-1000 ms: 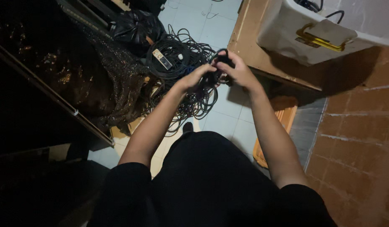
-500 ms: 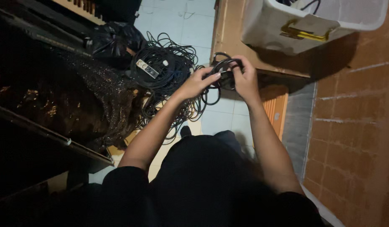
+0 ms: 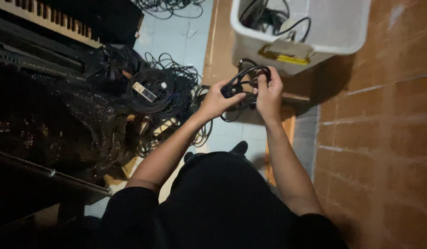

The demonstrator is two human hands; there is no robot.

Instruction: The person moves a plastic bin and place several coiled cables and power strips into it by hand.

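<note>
Our left hand (image 3: 217,100) and right hand (image 3: 268,92) both closed on a coiled black cable (image 3: 244,78), held between them just below a white bin (image 3: 324,32), cable tangle (image 3: 162,92) on floor at left.

Both hands have carried the cable (image 3: 244,83) farther, up to just beside the white bin (image 3: 315,37). The left hand (image 3: 218,99) and right hand (image 3: 268,92) now stand a little apart, loops showing between them.

Dim indoor light falls from above right, brightest on the white plastic bin (image 3: 315,37) and red brick wall (image 3: 384,138). The left side sinks into near-black shadow. The hands (image 3: 243,97) are softly lit, slightly blurred; the picture is grainy throughout.
</note>
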